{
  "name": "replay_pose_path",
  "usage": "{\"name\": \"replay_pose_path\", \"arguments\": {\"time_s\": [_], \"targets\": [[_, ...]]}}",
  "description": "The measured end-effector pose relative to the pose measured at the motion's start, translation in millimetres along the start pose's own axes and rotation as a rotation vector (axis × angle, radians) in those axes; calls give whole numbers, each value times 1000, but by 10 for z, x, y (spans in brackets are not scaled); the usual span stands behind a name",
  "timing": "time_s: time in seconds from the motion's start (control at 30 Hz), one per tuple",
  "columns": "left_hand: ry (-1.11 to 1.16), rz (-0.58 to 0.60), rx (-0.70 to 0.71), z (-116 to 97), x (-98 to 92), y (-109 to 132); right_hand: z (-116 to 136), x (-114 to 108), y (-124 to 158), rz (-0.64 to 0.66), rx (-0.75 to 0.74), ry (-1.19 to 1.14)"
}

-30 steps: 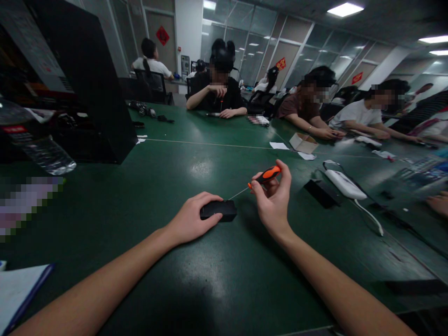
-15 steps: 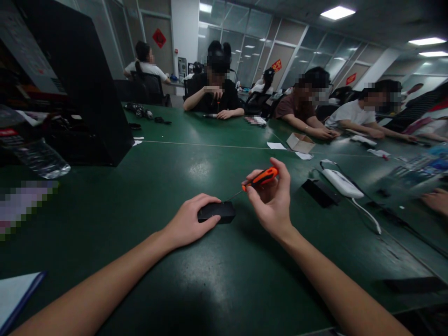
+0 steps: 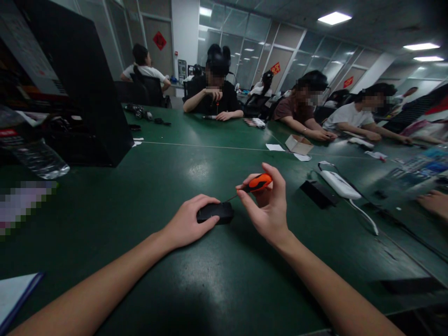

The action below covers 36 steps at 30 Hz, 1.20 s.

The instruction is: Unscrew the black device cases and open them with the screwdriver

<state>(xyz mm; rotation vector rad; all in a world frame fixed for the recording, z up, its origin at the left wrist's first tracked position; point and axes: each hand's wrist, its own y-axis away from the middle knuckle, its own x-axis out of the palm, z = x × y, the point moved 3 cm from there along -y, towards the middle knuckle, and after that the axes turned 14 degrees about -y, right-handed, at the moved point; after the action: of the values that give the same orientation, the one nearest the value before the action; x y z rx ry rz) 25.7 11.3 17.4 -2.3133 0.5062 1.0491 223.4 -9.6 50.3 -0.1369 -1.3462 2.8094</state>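
A small black box (image 3: 225, 213) lies on the green table (image 3: 168, 289), and my left hand (image 3: 191, 219) grips it from the left, thumb along the near side and fingers over the far side. My right hand (image 3: 268, 205) holds an orange and black screwdriver (image 3: 259, 183) by its handle, between thumb and fingers. The screwdriver is tilted, its thin shaft running down and left to the far upper edge of the box. Whether the tip sits in a screw is too small to tell.
To the right lie a black block (image 3: 318, 193) and a white power strip (image 3: 339, 183) with its cable. An open cardboard box (image 3: 298, 144) stands farther back. On the left are a tall black case (image 3: 105, 93) and a plastic bottle (image 3: 38, 149). Several people sit around the table.
My right hand and the screwdriver have shifted slightly left and down, and the handle has turned a little in the fingers. My left hand stays on the black box.
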Motion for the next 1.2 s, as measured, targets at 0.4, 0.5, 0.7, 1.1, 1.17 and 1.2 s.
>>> {"name": "replay_pose_path", "arguments": {"time_s": [0.4, 0.5, 0.7, 1.1, 1.17, 1.2], "targets": [[-13, 6, 8, -20, 7, 24, -80, -9, 50, -11, 4, 29], [-17, 5, 10, 0, 22, 27, -73, -8, 46, -30, 38, 4], [-23, 5, 15, 34, 50, 17, -47, 26, 49, -15, 103, -84], [-14, 12, 23, 32, 45, 32, -61, -11, 20, -28, 114, -69], [-14, 14, 26, 36, 49, 33, -49, -3, 21, -12, 140, -91], [-15, 15, 27, 37, 50, 31, -43, -1, 22, -12, 150, -99]]}}
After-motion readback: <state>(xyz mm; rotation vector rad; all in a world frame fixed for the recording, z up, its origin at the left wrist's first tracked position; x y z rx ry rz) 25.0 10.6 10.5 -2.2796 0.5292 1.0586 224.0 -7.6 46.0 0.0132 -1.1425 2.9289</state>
